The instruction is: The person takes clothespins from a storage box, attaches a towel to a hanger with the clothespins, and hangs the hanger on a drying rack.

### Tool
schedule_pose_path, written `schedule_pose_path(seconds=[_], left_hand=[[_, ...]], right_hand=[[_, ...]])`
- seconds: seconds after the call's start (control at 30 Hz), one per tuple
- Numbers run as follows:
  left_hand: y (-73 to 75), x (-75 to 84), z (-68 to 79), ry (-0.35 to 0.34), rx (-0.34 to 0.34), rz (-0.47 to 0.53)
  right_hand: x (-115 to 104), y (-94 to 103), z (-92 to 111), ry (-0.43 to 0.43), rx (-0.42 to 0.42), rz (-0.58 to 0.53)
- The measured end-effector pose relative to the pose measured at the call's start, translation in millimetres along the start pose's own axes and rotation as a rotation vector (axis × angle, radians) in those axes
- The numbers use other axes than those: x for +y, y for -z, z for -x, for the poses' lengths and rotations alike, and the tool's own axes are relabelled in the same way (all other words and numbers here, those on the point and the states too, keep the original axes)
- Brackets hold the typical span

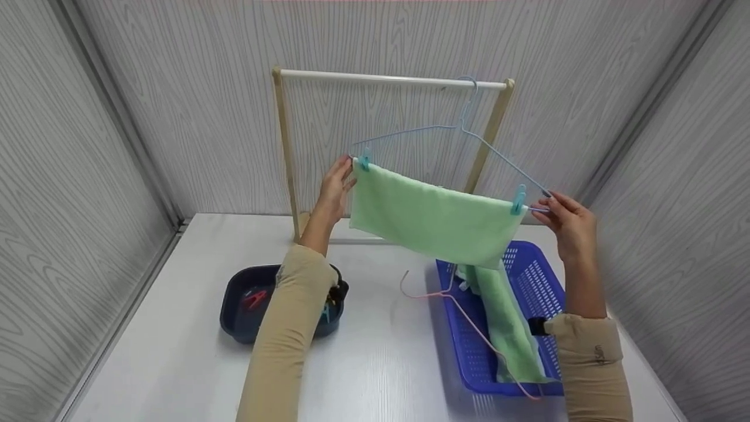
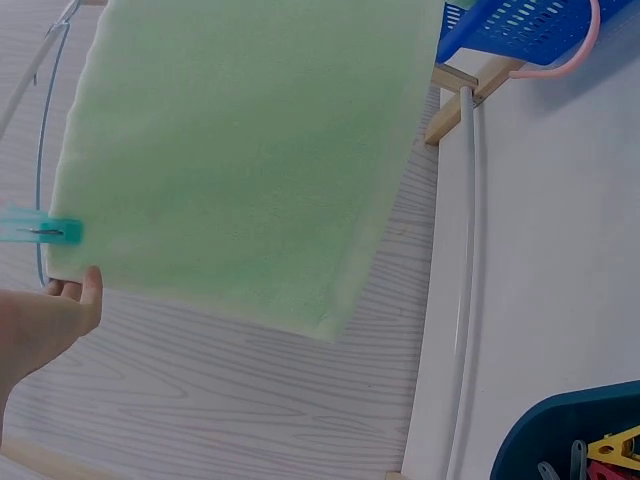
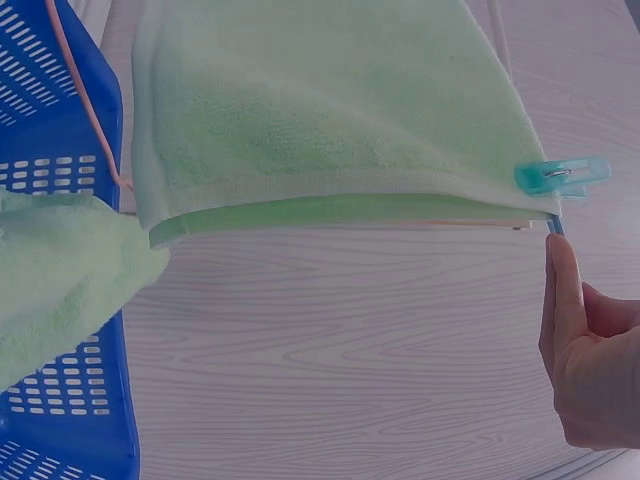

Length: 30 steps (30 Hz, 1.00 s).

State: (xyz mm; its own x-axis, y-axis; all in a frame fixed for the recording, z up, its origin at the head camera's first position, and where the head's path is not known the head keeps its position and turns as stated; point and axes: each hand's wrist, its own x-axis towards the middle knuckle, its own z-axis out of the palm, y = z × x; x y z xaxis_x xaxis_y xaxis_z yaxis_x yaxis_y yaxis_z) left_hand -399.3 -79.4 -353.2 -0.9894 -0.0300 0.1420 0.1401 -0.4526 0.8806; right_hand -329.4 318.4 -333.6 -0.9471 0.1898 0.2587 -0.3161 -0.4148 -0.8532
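Observation:
A light green towel (image 1: 433, 214) hangs folded over the lower bar of a blue clothes hanger (image 1: 504, 158). Two turquoise clothespins (image 1: 518, 200) clip it near its top corners. At the left corner, my left hand (image 1: 336, 190) holds the hanger's end beside the towel, with thumb and fingertips at the edge in the left wrist view. My right hand (image 1: 571, 225) pinches the hanger's right end, just outside the other clothespin (image 3: 560, 177). The hanger's hook overlaps the white rod (image 1: 375, 78) of a wooden-sided rack at the back.
A blue basket (image 1: 454, 334) at the right holds another green towel (image 1: 510, 322). A pink hanger (image 1: 477, 328) lies across its left side. Left of it, partly behind my left sleeve, a dark tub (image 1: 234, 310) contains clothespins, a red one (image 1: 255, 300) among them.

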Motion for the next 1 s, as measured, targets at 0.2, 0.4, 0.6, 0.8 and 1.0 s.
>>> schedule_pose_path(seconds=[0.2,0.4,0.6,0.8,1.0], left_hand=[[1.0,1.4,-2.0,-0.008,-0.008,0.012],[1.3,1.0,-3.5,-0.007,0.000,0.027],[-0.2,-0.6,-4.0,0.002,0.001,0.018],[-0.6,0.6,-3.3,0.005,0.009,0.003],[0.4,-0.8,-4.8,0.013,0.024,-0.006]], right_hand=[[2.7,-2.7,0.8,-0.003,0.020,-0.044],[4.6,-3.7,1.7,-0.014,0.010,-0.076],[3.9,-2.9,2.5,-0.034,0.018,-0.086],[4.9,-2.6,2.6,-0.029,0.002,-0.094],[6.3,-2.6,2.4,-0.051,0.015,-0.108]])
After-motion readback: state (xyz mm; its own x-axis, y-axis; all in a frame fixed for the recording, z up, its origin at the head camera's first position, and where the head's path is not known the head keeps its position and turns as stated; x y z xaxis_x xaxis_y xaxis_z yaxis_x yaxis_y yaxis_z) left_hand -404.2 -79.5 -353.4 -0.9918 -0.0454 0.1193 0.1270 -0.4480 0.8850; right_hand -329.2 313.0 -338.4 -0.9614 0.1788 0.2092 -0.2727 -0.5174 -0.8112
